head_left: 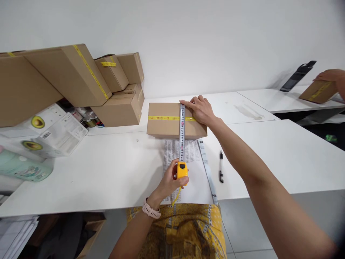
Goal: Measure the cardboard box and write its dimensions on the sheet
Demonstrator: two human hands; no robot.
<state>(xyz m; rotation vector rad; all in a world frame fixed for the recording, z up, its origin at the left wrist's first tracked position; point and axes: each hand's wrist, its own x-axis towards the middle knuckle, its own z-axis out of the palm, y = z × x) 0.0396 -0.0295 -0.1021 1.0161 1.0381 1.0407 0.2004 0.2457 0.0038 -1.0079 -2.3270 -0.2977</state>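
My left hand (174, 178) is closed round the yellow case of a tape measure (182, 169), with its wrist strap hanging below. The extended blade (182, 133) runs away from me, across the top of a small cardboard box (163, 126) sealed with yellow tape. At the box's far edge, the index finger of my right hand (201, 110) presses the blade's end. The other fingers of that hand are curled over the box's right side. Printed paper sheets (195, 180) lie under the case, between the box and me.
Stacked cardboard boxes (118, 111) and white avocado-print boxes (59, 133) stand at left, beside a green bottle (27, 167). A pen (221, 167) lies right of the papers. At far right, another person's hand (331, 75) rests on a box near a dark bottle (298, 76).
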